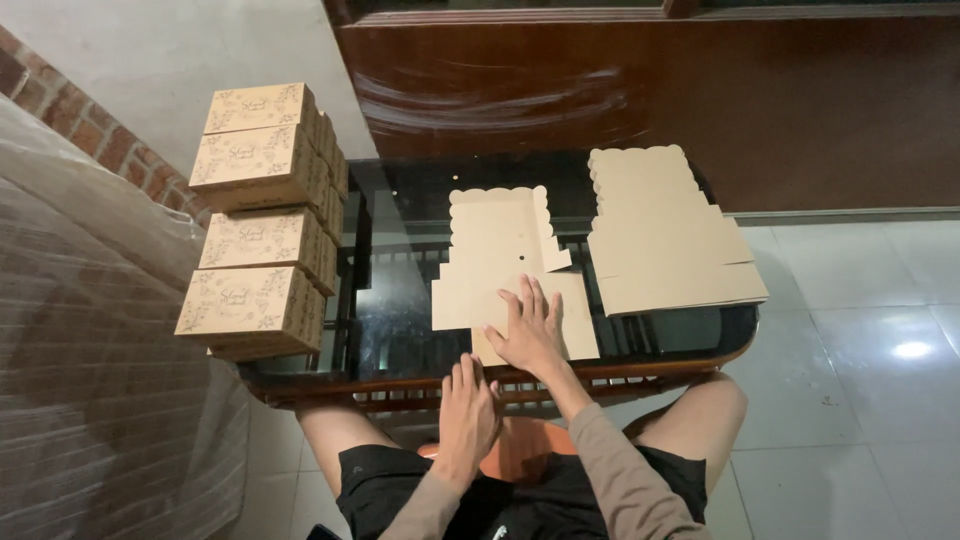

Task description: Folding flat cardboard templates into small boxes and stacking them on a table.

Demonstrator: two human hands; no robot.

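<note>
Head view: right hand (530,330) flat on unfolded box blank (510,270).
Fingers spread, pressing blank at glass table (400,300) near edge; left hand (468,415) just off that edge, fingers together, empty. Blank stack (665,235) right side, 4 folded boxes (262,220) left edge.

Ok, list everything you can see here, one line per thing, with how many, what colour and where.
Flat box blank: one, tan cardboard with a scalloped top edge, lying unfolded on the middle of the table.
Stack of flat blanks: one pile, tan, on the table's right side.
Folded boxes: several, at least four tops showing, tan with a pale printed pattern, stacked at the table's left edge.
Table: one, dark glass top with a wooden rim, in front of the seated person.
Wooden panel: one, dark reddish brown, behind the table.
Brick wall: red, far left.
Floor tiles: pale grey, right.
Left hand: at the table's near rim.
Right hand: flat on the blank.
</note>
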